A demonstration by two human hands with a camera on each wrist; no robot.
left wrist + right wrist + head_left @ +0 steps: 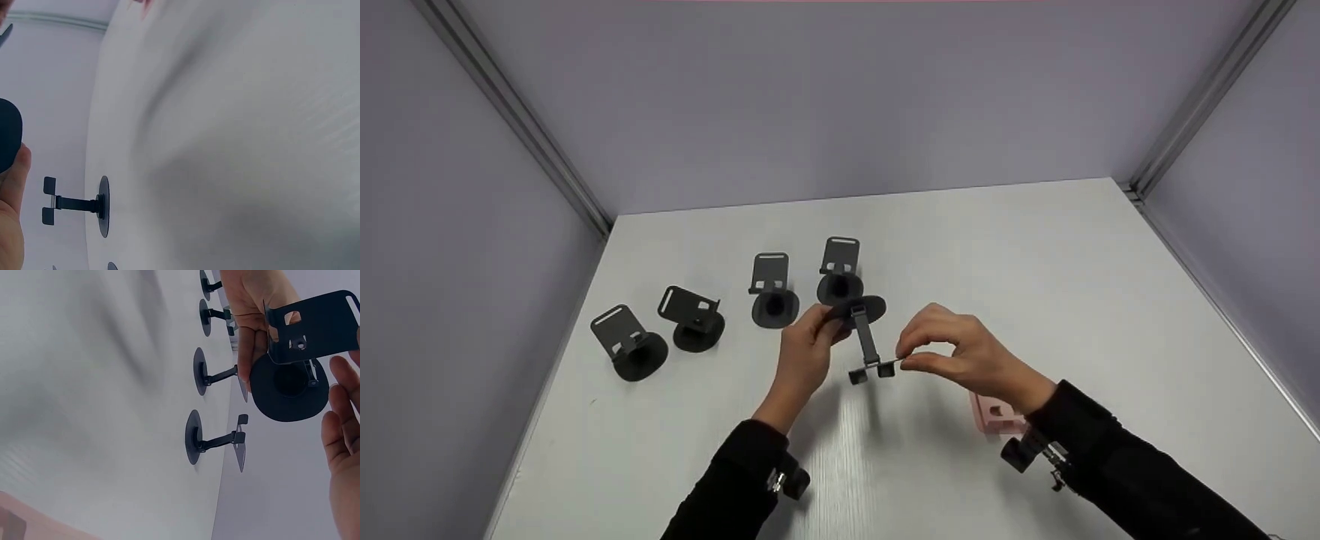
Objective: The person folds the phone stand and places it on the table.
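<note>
Two hands hold a dark grey metal phone stand with a round base above a white table.

Head view: the left hand point(804, 352) curls its fingers round the round base of the dark grey metal phone stand point(864, 337), which hangs in the air above the white table point(1035, 262); the right hand point(960, 354) pinches the stand's hooked lower end between thumb and forefinger. Four matching dark stands point(697, 319) sit in a row on the table, just beyond and to the left of the held stand. A pink plastic piece point(996, 417) lies on the table under the right wrist.
Left wrist view: a thumb edge point(12, 197) touches the dark base point(8, 135); one standing stand point(84, 203) shows beyond.
Right wrist view: the held stand point(298, 354) fills the upper right, the left hand's fingers point(253, 309) gripping it, the right hand's fingers point(340, 416) loosely curved beside its base.
</note>
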